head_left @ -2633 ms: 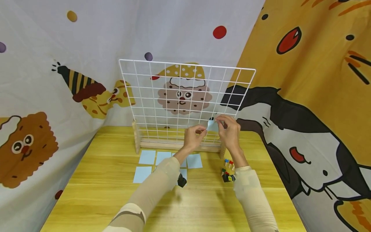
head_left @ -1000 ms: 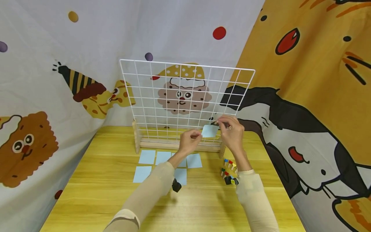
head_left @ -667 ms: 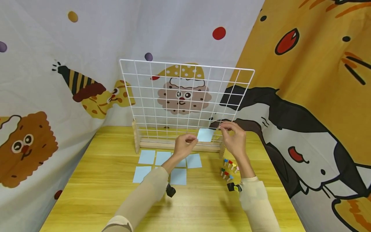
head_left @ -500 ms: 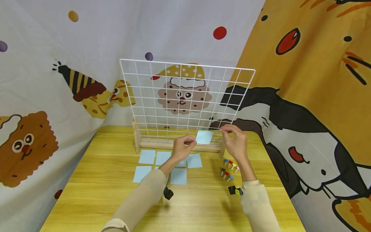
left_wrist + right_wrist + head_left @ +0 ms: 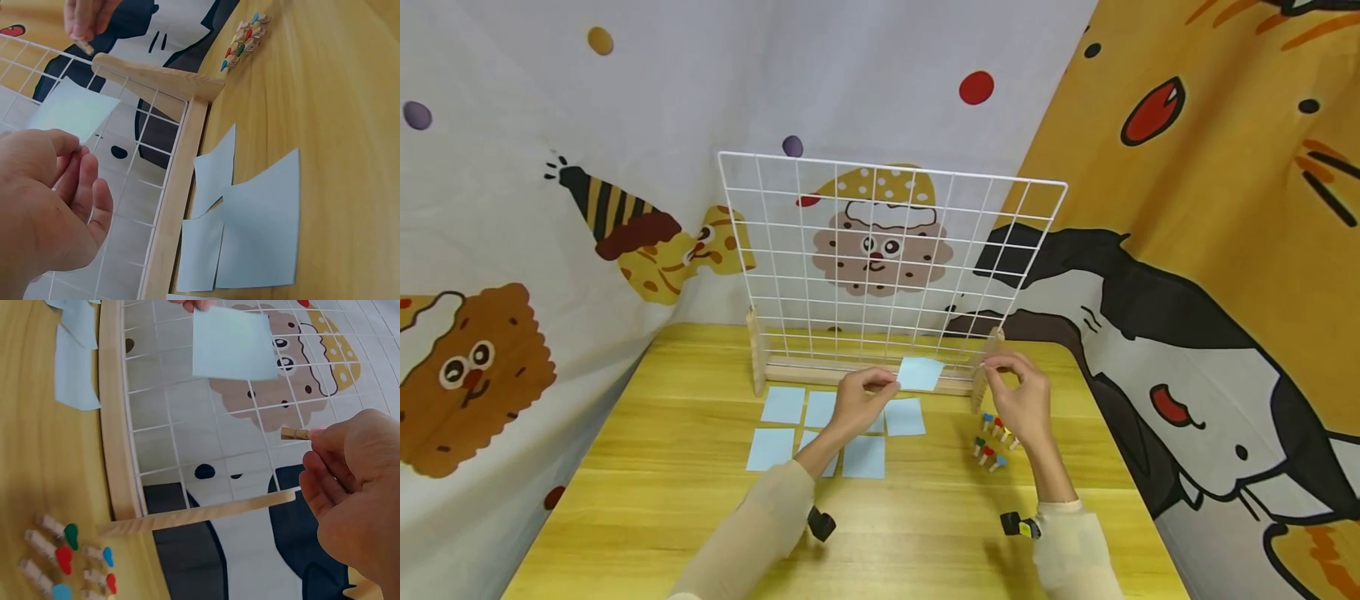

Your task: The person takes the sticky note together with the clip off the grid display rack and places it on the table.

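Observation:
My left hand [image 5: 859, 400] pinches one corner of a light-blue paper square [image 5: 920, 374] between thumb and fingers, in front of the lower part of a white wire grid [image 5: 887, 167]. To the right of it, my right hand [image 5: 1024, 404] is raised near the grid stand's right wooden foot. The right wrist view shows a small wooden clothespin [image 5: 294, 434] pinched between that hand's thumb and forefinger. The paper and the clothespin are apart. Nothing hangs on the wires of the grid.
More blue paper squares [image 5: 864, 457] lie in two rows on the wooden table [image 5: 925, 533], partly hidden by my left arm. Several small clothespins with coloured heart tops [image 5: 987, 454] lie by the right foot of the grid's wooden base [image 5: 820, 371]. A cartoon-print curtain [image 5: 880, 75] stands behind.
Both hands were close together at the paper by the grid; they have since moved down and apart. The paper square has come down leftward with my left hand, while the right hand has shifted right.

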A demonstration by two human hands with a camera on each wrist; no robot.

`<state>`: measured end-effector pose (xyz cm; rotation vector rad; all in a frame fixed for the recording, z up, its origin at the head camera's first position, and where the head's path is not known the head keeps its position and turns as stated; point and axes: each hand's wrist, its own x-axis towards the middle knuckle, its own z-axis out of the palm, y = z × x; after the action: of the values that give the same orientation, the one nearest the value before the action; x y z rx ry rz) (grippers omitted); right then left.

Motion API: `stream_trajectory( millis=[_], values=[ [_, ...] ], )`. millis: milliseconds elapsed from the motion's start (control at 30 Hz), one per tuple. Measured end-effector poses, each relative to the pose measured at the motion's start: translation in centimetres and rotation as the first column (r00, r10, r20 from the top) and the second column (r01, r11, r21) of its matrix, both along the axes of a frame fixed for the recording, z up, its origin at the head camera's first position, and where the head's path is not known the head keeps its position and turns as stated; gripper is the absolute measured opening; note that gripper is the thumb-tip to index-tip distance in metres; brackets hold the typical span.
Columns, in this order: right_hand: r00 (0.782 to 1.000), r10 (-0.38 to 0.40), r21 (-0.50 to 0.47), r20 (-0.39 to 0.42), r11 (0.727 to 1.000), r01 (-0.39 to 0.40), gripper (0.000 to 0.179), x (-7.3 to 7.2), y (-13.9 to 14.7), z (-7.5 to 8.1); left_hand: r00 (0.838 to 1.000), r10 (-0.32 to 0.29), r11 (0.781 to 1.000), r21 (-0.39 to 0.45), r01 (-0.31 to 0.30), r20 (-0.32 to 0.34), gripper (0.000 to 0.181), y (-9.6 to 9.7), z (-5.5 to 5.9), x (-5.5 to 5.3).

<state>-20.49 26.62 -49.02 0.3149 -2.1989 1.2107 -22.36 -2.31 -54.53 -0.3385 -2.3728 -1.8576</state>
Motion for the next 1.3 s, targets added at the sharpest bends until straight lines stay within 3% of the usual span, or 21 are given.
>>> stream_trajectory(
  millis=[333,533,767,967,1300],
  values=[
    [0.999,-0.021,-0.042,0.044,0.999,0.023,0.01,2.0,0.8,-2.0,0.999,-0.027,1.0,-0.014,0.028,0.016,0.01,-1.1,-0.8,2.2],
    [0.998,-0.004,-0.04,0.059,0.999,0.006,0.006,3.0,1.4,-3.4,0.998,-0.021,0.999,-0.034,0.023,0.057,0.008,-1.6,-1.2,3.6],
    [0.998,0.01,-0.05,0.069,0.999,-0.006,0.006,4.2,2.3,-4.7,0.998,-0.033,0.997,-0.07,0.037,0.054,0.004,-2.1,-2.0,4.9],
    [0.995,-0.01,-0.07,0.097,0.997,0.017,0.011,5.2,3.2,-6.3,0.997,-0.047,0.994,-0.101,0.053,0.054,0.003,-2.4,-3.1,6.0],
    [0.978,-0.087,-0.052,0.189,0.994,0.098,0.009,6.3,4.3,-8.2,0.989,-0.053,0.995,-0.08,0.065,0.14,0.005,-2.1,-4.4,7.9]
  ],
)
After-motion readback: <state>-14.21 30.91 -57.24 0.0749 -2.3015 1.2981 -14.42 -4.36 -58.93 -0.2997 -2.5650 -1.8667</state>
